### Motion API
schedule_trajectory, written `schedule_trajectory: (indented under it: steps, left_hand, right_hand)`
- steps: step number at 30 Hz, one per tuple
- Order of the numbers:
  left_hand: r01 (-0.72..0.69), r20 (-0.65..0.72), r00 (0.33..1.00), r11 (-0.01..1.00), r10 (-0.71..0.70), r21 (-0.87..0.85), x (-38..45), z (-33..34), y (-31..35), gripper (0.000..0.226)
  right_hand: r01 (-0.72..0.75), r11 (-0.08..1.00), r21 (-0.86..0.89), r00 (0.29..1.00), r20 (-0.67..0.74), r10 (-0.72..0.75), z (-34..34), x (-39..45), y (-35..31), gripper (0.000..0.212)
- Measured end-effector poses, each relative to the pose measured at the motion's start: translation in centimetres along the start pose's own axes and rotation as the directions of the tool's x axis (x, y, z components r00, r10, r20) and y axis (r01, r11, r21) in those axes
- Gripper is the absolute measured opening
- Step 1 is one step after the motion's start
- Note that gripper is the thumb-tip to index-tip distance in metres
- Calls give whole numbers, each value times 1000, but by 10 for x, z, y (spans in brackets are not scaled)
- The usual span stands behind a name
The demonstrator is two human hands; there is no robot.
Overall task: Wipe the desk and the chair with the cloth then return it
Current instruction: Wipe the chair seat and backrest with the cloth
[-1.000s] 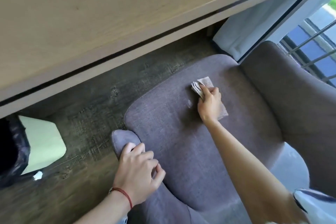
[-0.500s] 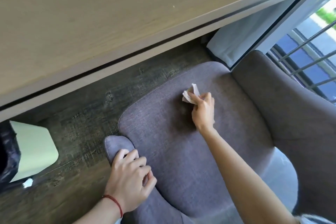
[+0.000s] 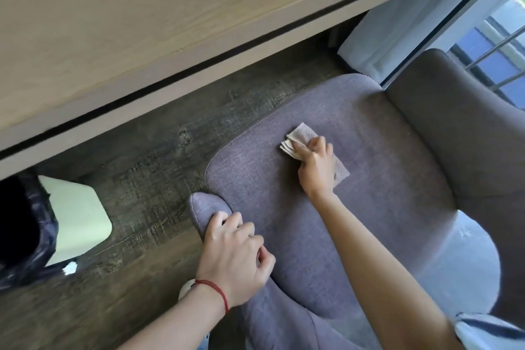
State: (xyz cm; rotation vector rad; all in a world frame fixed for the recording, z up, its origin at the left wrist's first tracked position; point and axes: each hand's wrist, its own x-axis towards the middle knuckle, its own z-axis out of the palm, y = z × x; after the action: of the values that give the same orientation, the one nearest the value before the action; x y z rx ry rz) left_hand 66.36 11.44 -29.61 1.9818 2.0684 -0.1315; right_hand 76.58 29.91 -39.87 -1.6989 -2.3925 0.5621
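Looking down from the head camera, the right hand (image 3: 316,167) presses a folded beige cloth (image 3: 301,138) flat against the seat of a grey-purple chair (image 3: 369,207), toward the seat's front half. Its grip is closed over the cloth, fingers curled on top, with folded layers fanning out past the fingertips and one corner showing behind the wrist. The left hand (image 3: 235,256) rests on the chair's near armrest (image 3: 203,207), its grip loosely clenched over the padded end and holding nothing else; a red string bracelet (image 3: 218,291) circles that wrist. The pale wooden surface (image 3: 142,23) of the desk fills the top of the view, its edge overhanging the dark wood floor (image 3: 156,156). A bin (image 3: 76,216) lined with a black bag stands at the left beneath it, a scrap of white paper (image 3: 69,268) just beside its base. Behind the chair's backrest hangs a white curtain (image 3: 383,37) beside a window (image 3: 500,60).
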Motion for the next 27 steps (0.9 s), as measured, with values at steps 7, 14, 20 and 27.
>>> schedule_trajectory:
  steps: [7, 14, 20, 27]
  left_hand:
    - [26, -1, 1000, 1000, -26, -3, -3, -5, 2, 33]
    - [30, -32, 999, 999, -30, -10, -3, 1, 2, 38]
    - [23, -19, 1000, 1000, -23, -13, -5, -2, 0, 40]
    - [28, -86, 996, 996, -35, -79, -4, 1, 1, 42]
  right_hand:
    - [310, 951, 8, 919, 254, -301, -13, -43, 7, 44]
    - [34, 999, -5, 999, -36, -34, -6, 19, -5, 55]
    - [172, 984, -36, 966, 203, -162, 6, -55, 4, 50]
    - [-67, 994, 90, 998, 10, 66, -34, 1, 3, 61]
